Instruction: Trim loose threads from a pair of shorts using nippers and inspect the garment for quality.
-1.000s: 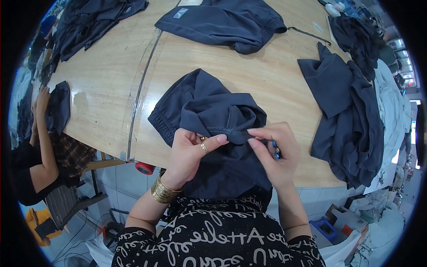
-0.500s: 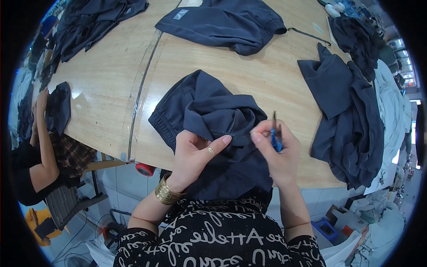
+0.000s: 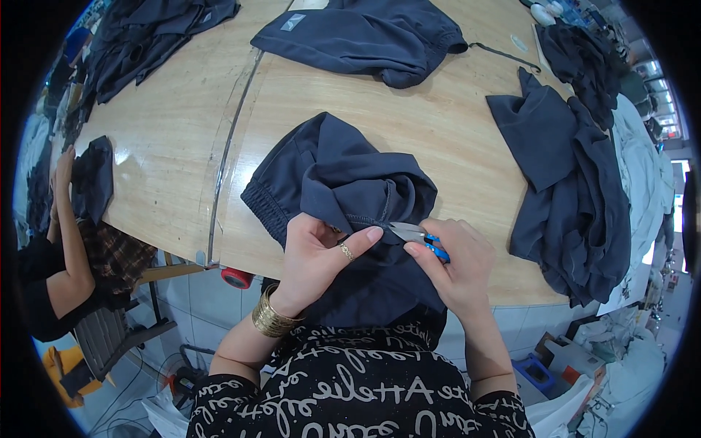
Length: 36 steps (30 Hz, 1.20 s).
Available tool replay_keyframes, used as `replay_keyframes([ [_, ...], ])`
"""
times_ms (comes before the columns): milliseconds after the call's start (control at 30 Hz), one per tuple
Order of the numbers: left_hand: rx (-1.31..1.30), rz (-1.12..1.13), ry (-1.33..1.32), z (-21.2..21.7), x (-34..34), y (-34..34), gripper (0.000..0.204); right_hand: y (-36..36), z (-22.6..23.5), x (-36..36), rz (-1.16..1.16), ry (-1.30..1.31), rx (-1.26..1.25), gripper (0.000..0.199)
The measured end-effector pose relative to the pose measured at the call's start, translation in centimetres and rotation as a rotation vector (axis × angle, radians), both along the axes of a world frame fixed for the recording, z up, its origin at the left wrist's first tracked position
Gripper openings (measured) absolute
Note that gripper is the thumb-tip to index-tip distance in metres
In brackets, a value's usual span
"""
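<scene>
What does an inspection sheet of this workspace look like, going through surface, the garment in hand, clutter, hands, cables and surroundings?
Surface: pale wooden table with a metal seam strip.
Job's things: dark garment bunched at the near edge; blue-handled thread snips.
Clutter: folded dark garment at the far side; garment pile at right; another pile far left.
Hands: left hand pinches the garment's hem; right hand holds the snips at it.
Cables: nothing seen.
Surroundings: another person's arm at left with dark cloth; tiled floor below.
</scene>
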<state>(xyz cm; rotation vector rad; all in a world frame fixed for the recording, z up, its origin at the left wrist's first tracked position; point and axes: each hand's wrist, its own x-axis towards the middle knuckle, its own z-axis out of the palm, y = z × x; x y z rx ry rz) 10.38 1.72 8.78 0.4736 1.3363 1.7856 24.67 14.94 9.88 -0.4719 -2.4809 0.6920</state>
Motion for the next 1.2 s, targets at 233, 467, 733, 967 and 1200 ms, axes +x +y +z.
replay_keyframes([
  [233, -0.016, -0.024, -0.030, 0.1, -0.1, 0.1, 0.027, -0.1, -0.1, 0.0, -0.013, -0.015, 0.068, 0.032],
  [467, -0.008, -0.018, -0.049, 0.1, 0.1, 0.2, 0.026, -0.2, 0.0, -0.3, -0.021, 0.008, 0.085, 0.031],
  [733, -0.092, -0.001, -0.083, -0.3, -0.3, 0.1, 0.024, 0.3, -0.3, 0.5, -0.081, 0.060, -0.014, 0.026],
  [967, 0.000, 0.000, -0.312, 0.2, -0.6, 0.2, 0.025, 0.3, 0.0, 0.7, -0.006, -0.013, 0.070, 0.028],
  [1200, -0.018, -0.001, -0.304, 0.2, -0.5, 0.0, 0.021, 0.2, -0.3, 0.0, -0.017, 0.023, 0.143, 0.034],
])
